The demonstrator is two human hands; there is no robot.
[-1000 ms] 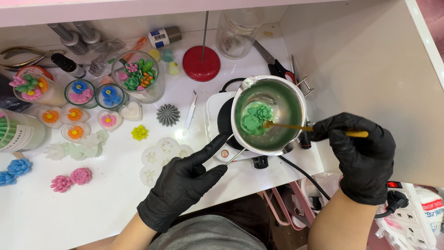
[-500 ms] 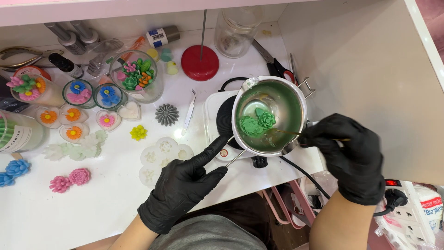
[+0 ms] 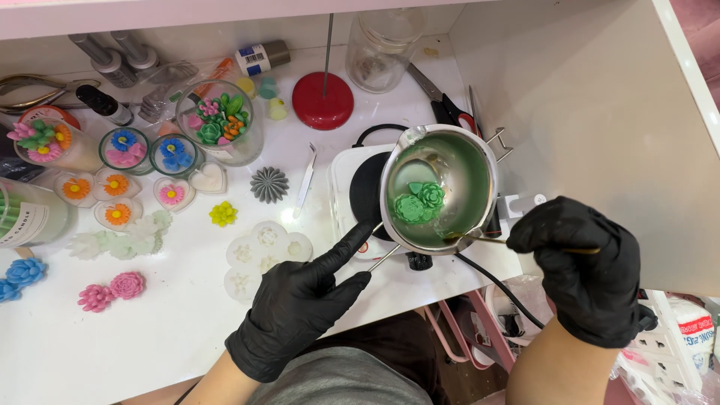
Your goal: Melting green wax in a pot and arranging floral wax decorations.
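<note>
Right hand (image 3: 581, 266) pinching stick (image 3: 480, 239); left hand (image 3: 300, 300) seemingly gripping pot handle (image 3: 381, 256).

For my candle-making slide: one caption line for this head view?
Left hand steadies the melting pot by its handle while right hand holds a stick in green wax.

White barcode label on small bottle (image 3: 262, 57) at desk back; white printed label on glass candle jar (image 3: 30, 217) far left; red-white packet (image 3: 694, 330) lower right.
</note>
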